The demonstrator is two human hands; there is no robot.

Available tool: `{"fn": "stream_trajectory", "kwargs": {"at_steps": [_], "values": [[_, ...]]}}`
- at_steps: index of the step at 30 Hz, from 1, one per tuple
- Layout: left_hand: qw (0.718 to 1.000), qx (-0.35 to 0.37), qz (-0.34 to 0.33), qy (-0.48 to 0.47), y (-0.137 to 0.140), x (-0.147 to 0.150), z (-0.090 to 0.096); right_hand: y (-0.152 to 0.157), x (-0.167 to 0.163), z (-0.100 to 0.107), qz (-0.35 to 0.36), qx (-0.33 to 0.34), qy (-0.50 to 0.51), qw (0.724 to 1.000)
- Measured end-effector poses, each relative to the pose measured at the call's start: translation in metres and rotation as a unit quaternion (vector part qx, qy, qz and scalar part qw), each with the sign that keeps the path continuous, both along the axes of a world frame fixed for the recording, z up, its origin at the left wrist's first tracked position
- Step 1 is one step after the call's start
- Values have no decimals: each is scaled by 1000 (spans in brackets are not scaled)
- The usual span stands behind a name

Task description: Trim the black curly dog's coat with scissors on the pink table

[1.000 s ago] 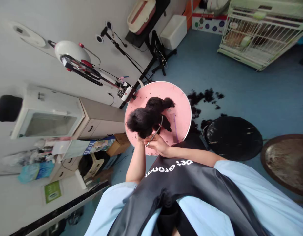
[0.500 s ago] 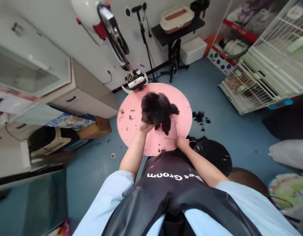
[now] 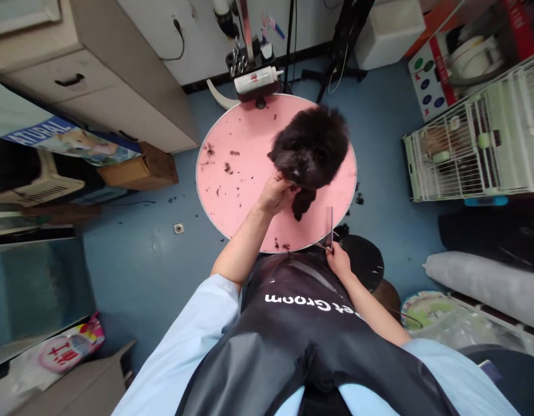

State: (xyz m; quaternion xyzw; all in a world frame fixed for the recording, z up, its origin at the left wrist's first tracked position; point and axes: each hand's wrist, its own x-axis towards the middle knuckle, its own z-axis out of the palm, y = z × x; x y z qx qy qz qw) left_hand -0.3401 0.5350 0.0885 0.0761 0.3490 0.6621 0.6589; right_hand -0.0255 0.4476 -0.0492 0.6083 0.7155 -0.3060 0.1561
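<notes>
A fluffy black dog (image 3: 312,147) is on the round pink grooming table (image 3: 249,214), toward its right side. My left hand (image 3: 278,195) is closed on the dog's fur at the lower left of its head; the fingertips are partly hidden. My right hand (image 3: 338,261) is at the table's front right edge, apart from the dog. It grips an upright comb (image 3: 330,222) together with a pair of thin metal scissors (image 3: 321,245), seen only in part.
Black hair clippings (image 3: 227,168) are scattered over the table and floor. At the table's back, a holder with tools bears a white bottle (image 3: 256,80). A black round stool (image 3: 364,261) stands front right. A wire cage (image 3: 470,144) is at right, a cardboard box (image 3: 141,169) at left.
The dog's head has shifted right and my left hand has moved along with it. My right hand has drawn the comb and scissors away from the dog, to the right. The view has tilted down.
</notes>
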Motion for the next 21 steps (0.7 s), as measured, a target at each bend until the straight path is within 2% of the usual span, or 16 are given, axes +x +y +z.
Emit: {"fn": "stream_trajectory", "kwargs": {"at_steps": [3, 7, 10, 13, 15, 16, 18, 20, 21], "values": [[1000, -13, 21, -6, 4, -7, 4, -4, 14, 1, 47, -13, 45, 998], [992, -21, 121, -20, -1, -31, 1, 22, 29, 2, -36, 30, -21, 999], [980, -12, 196, -20, -11, -58, -18, 46, 39, 5, -77, 56, -27, 995], [977, -23, 213, -21, -27, -69, -46, 71, 44, 4, -56, 47, 17, 997], [977, -92, 188, -28, -43, -55, -64, 95, 50, 2, -61, 50, 22, 997], [978, -144, 148, -33, -51, -40, -71, 110, 56, 1, -76, 58, 14, 995], [978, -204, 34, -21, -61, 3, -85, 147, 70, 1, -108, 81, -7, 991], [972, -220, -76, -20, -55, 55, -97, 188, 86, 1, -115, 96, -12, 989], [968, -238, -74, -11, -43, 79, -103, 210, 91, 0, -102, 96, -4, 990]]}}
